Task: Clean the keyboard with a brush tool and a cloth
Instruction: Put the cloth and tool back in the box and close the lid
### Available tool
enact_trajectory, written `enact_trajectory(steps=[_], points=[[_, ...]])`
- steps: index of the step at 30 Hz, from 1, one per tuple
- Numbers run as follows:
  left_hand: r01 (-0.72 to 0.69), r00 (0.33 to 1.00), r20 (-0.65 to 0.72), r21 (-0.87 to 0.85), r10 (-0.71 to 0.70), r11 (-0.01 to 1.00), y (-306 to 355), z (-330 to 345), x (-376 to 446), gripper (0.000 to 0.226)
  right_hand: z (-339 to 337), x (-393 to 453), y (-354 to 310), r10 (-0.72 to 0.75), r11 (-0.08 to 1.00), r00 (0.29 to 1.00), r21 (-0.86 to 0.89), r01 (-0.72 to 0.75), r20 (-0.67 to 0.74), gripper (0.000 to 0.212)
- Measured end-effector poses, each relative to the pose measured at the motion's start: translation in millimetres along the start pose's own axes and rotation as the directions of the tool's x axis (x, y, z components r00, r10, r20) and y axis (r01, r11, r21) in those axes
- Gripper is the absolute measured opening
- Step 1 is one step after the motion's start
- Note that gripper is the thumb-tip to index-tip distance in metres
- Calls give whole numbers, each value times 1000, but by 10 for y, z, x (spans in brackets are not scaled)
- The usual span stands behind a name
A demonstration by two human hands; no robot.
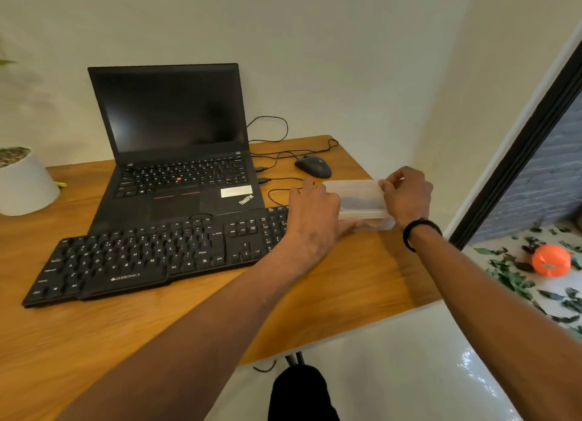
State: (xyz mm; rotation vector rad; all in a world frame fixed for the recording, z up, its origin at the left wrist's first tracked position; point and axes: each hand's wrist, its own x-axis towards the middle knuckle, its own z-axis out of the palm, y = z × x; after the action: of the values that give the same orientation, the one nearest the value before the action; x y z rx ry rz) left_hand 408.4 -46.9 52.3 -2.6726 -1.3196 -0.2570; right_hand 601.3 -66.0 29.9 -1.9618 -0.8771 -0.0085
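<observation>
A black keyboard (151, 257) lies slanted on the wooden table (346, 279), in front of an open laptop. Just right of it sits a translucent plastic box (359, 200) with something dark inside; I cannot make out what it is. My left hand (315, 216) holds the box's left end, covering the keyboard's right edge. My right hand (406, 194), with a black band on the wrist, pinches the box's upper right edge at the lid. No brush or cloth shows in the open.
A black laptop (176, 149) with a dark screen stands behind the keyboard. A dark mouse (313, 166) and cables lie behind the box. A white plant pot (25, 184) sits at the table's left. The table edge runs close on the right.
</observation>
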Motion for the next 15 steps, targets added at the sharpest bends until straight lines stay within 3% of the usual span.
enact_trajectory(steps=[12, 15], points=[[5, 999, -50, 36, -3, 999, -254, 106, 391, 57, 559, 602, -36, -170, 983, 982, -62, 175, 81, 18], [-17, 1000, -21, 51, 18, 999, -257, 82, 396, 51, 549, 598, -44, -231, 958, 969, -153, 242, 90, 32]])
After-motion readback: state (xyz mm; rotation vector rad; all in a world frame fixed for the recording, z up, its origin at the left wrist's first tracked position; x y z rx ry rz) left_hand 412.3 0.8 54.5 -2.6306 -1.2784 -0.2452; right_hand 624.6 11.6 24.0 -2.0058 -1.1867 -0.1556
